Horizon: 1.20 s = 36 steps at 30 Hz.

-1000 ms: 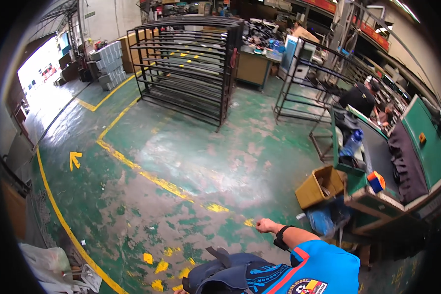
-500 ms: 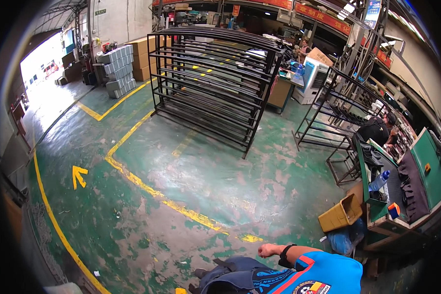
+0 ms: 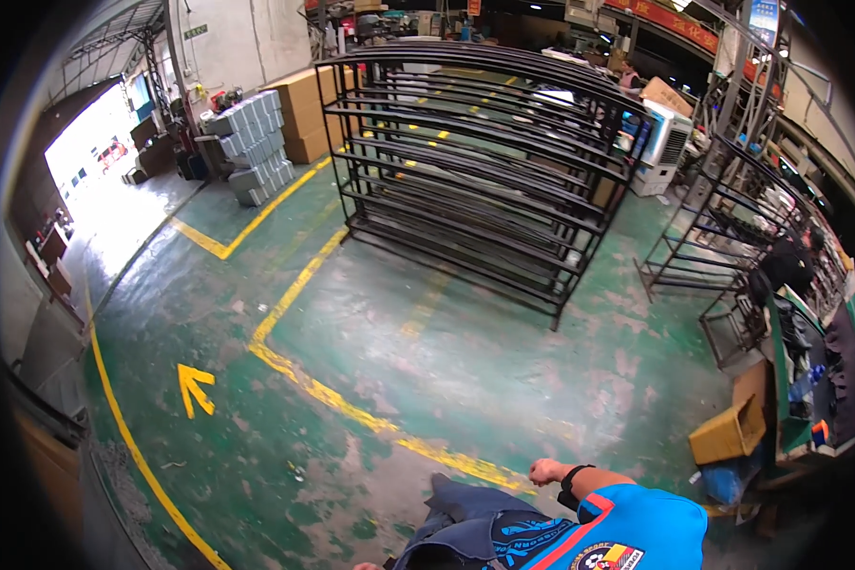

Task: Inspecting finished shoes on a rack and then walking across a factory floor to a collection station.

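Observation:
My right hand [image 3: 544,472] hangs in front of my body, with a black band around the wrist. Its fingers are curled in, and nothing shows in them. Below it are my blue shirt sleeve [image 3: 651,513] and my dark jeans [image 3: 446,518]. A sliver of my left hand [image 3: 366,566] shows at the lower edge; its fingers cannot be made out. Neither hand touches anything that I can see. Ahead stands a large black metal rack [image 3: 484,180] with several tiers of bars, well beyond my right hand.
Yellow lines [image 3: 342,408] and an arrow [image 3: 196,388] mark the worn green floor. Stacked grey boxes [image 3: 252,147] and brown cartons [image 3: 304,114] stand back left. To the right are a smaller rack [image 3: 698,223], a yellow bin [image 3: 729,434], a workbench [image 3: 817,380] and a seated person [image 3: 790,264].
The view has shifted: the large rack, bin and bench now lie further right in the picture, and the rack looks bigger. My right hand stays curled in front of me.

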Tool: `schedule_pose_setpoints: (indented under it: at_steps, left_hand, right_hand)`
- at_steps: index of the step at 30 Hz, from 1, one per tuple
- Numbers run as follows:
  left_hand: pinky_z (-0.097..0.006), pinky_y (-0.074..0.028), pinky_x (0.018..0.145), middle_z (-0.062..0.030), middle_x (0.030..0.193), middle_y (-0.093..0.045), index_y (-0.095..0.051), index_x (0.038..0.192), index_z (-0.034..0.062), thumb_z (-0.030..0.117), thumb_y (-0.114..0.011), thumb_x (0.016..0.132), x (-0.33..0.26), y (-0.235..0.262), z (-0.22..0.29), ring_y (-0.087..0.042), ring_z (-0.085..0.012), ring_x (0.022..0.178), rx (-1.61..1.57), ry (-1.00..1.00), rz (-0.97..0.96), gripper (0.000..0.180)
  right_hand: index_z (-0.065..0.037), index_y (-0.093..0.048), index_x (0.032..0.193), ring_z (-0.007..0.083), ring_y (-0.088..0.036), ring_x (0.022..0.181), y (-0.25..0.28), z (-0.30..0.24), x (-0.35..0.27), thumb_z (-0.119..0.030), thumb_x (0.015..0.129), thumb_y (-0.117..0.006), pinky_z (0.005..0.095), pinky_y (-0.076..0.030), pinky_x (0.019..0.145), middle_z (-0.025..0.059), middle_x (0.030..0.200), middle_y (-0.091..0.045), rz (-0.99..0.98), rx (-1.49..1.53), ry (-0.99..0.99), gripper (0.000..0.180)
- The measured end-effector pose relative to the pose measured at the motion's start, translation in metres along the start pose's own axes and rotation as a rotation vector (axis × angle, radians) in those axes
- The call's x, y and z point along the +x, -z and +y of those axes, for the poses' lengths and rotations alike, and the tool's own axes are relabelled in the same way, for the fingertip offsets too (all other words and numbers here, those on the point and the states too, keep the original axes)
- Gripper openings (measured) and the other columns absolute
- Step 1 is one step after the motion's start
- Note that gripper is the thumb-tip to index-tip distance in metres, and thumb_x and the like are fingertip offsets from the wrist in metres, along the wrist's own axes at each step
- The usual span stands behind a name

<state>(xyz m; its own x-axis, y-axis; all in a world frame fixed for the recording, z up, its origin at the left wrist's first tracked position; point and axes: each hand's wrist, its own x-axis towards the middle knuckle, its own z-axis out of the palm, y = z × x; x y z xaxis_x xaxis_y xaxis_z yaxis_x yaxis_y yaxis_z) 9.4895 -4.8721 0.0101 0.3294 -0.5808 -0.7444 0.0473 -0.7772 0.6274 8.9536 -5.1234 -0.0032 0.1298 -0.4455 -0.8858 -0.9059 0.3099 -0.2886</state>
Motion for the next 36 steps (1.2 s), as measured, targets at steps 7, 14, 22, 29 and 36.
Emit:
schedule_pose_setpoints:
  at_steps: [7, 14, 22, 29, 36]
  left_hand:
    - [-0.031, -0.045, 0.053, -0.0054, 0.074, -0.061, -0.062, 0.096, 0.0054, 0.029, -0.056, 0.090, 0.120, 0.055, 0.073, -0.056, -0.0132, 0.062, -0.070, -0.064, -0.027, 0.025]
    - [-0.034, -0.044, 0.049, -0.0066, 0.068, -0.060, -0.063, 0.092, 0.0077, 0.034, -0.057, 0.089, 0.270, 0.149, 0.172, -0.055, -0.0194, 0.056, 0.149, -0.122, -0.081, 0.027]
    - [-0.033, -0.050, 0.061, -0.0053, 0.080, -0.063, -0.063, 0.098, 0.0065, 0.020, -0.061, 0.085, 0.442, 0.288, 0.479, -0.059, -0.0202, 0.069, 0.022, 0.055, 0.073, 0.019]
    - [-0.025, -0.043, 0.046, -0.0053, 0.069, -0.057, -0.054, 0.099, 0.0017, 0.007, -0.056, 0.086, 0.607, 0.284, 0.705, -0.054, -0.0131, 0.056, -0.096, -0.125, 0.089, 0.014]
    - [-0.030, -0.049, 0.059, -0.0071, 0.076, -0.063, -0.062, 0.096, 0.0026, 0.014, -0.062, 0.083, 0.706, 0.272, 0.780, -0.059, -0.0177, 0.066, 0.139, -0.079, -0.052, 0.018]
  right_hand:
    - [-0.008, -0.066, 0.089, 0.0190, -0.067, 0.074, 0.188, -0.239, 0.083, -0.025, 0.081, -0.051, 0.0335, -0.051, 0.071, 0.0057, 0.079, -0.069, 0.223, -0.153, 0.253, 0.024]
    - [-0.008, -0.065, 0.089, 0.0188, -0.066, 0.076, 0.264, -0.426, 0.134, -0.027, 0.081, -0.054, 0.0322, -0.051, 0.072, 0.0065, 0.081, -0.069, 0.310, 0.017, 0.312, 0.023]
    - [-0.006, -0.065, 0.092, 0.0162, -0.067, 0.076, 0.263, -0.517, 0.204, -0.027, 0.083, -0.055, 0.0318, -0.052, 0.072, 0.0060, 0.084, -0.070, 0.036, 0.041, 0.116, 0.025]
    - [-0.006, -0.067, 0.089, 0.0177, -0.067, 0.076, 0.338, -0.586, 0.330, -0.020, 0.081, -0.054, 0.0307, -0.052, 0.066, 0.0077, 0.084, -0.070, 0.000, 0.371, -0.061, 0.021]
    - [-0.010, -0.069, 0.083, 0.0220, -0.067, 0.079, 0.578, -0.772, 0.450, -0.025, 0.079, -0.048, 0.0349, -0.052, 0.073, 0.0068, 0.082, -0.070, 0.160, 0.031, 0.101, 0.025]
